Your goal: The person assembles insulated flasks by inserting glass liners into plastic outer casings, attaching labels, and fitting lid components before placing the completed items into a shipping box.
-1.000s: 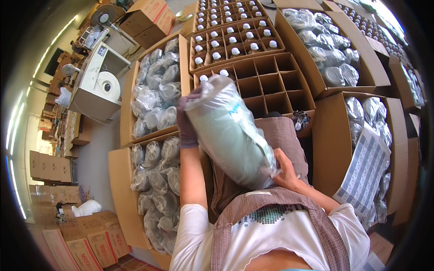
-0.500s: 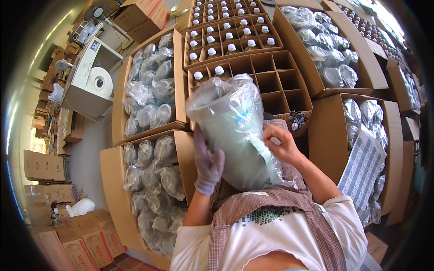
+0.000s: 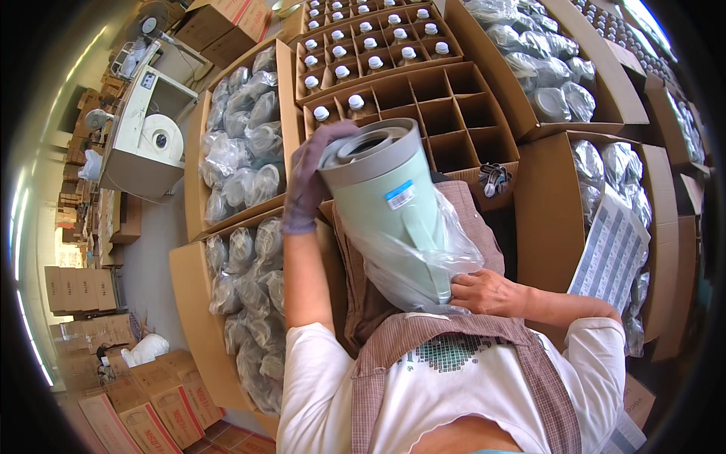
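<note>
A mint-green jug with a grey ringed end and a small blue-and-white label tilts over my lap, its handle along the side facing me. My left hand, in a grey-purple glove, grips the grey end at its upper left, the fingertips partly hidden behind it. A clear plastic bag is bunched around the jug's lower part and leaves the grey end and label bare. Down at the lower right, my bare right hand pinches the bag in closed fingers.
Ahead stands a divided carton with two white-capped bottles at its left. Cartons of bagged items flank me at left and right. A printed sheet lies over the right one. A white machine stands far left.
The bag has come down off the grey end and gathered lower on the jug. My left hand moved up to that end; my right hand moved down with the plastic.
</note>
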Action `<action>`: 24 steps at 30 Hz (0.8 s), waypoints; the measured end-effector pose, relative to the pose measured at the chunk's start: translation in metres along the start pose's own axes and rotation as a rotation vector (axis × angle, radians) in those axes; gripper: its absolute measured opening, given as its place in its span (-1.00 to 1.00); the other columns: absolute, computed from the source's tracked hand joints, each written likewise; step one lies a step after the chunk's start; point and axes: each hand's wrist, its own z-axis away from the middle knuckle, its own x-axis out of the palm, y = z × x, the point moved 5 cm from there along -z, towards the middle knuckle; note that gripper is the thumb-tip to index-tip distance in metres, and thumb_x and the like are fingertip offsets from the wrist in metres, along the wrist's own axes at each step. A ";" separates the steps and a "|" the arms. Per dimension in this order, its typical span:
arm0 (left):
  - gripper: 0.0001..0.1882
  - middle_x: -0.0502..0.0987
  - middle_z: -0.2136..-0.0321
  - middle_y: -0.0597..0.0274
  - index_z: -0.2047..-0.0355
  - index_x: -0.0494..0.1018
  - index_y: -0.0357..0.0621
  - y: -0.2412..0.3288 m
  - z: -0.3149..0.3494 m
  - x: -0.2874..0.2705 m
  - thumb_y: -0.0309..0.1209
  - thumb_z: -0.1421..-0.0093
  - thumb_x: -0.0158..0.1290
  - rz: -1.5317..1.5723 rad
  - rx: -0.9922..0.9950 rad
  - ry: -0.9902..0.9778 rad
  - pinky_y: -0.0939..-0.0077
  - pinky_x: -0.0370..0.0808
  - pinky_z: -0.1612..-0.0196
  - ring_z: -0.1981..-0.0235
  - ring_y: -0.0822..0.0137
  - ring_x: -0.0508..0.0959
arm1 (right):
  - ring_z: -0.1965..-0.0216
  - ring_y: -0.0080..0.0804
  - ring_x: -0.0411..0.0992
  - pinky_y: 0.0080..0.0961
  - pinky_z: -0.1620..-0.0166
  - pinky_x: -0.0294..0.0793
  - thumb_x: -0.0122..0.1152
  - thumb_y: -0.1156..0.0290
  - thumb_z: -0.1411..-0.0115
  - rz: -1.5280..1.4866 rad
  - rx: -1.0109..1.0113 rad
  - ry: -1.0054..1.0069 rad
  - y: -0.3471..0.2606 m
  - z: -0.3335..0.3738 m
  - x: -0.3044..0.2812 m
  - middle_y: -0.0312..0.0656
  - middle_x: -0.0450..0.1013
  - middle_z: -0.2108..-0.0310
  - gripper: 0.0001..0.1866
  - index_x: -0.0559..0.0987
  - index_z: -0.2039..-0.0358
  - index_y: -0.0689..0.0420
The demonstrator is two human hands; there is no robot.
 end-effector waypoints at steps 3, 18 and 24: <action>-0.45 0.64 0.11 -0.09 0.14 0.55 -0.35 -0.037 -0.012 0.034 -0.17 -0.51 -0.36 0.133 0.014 -0.049 0.35 0.47 -0.15 0.03 0.14 0.62 | 0.12 -0.30 0.38 -0.35 0.08 0.48 0.22 0.42 -0.04 0.052 0.011 -0.055 -0.001 0.008 0.014 -0.30 0.36 0.23 -0.84 0.51 0.33 0.09; -0.32 0.67 0.29 -0.04 0.27 0.61 -0.46 -0.075 -0.018 0.043 0.02 -0.40 -0.22 0.666 -0.431 0.120 0.50 0.53 0.06 0.27 0.31 0.63 | 0.39 -0.23 0.43 -0.38 0.37 0.43 0.44 0.38 -0.01 0.193 0.143 0.401 0.002 -0.053 -0.097 -0.23 0.43 0.40 -0.64 0.55 0.17 0.11; -0.41 0.69 0.33 0.10 0.31 0.61 -0.38 -0.052 -0.013 0.039 -0.08 -0.45 -0.22 0.416 -0.346 0.208 0.54 0.55 0.11 0.34 0.41 0.63 | 0.22 -0.09 0.50 -0.29 0.19 0.52 0.55 0.47 0.10 0.102 0.291 0.757 0.008 -0.060 -0.126 -0.10 0.48 0.25 -0.60 0.53 0.26 0.17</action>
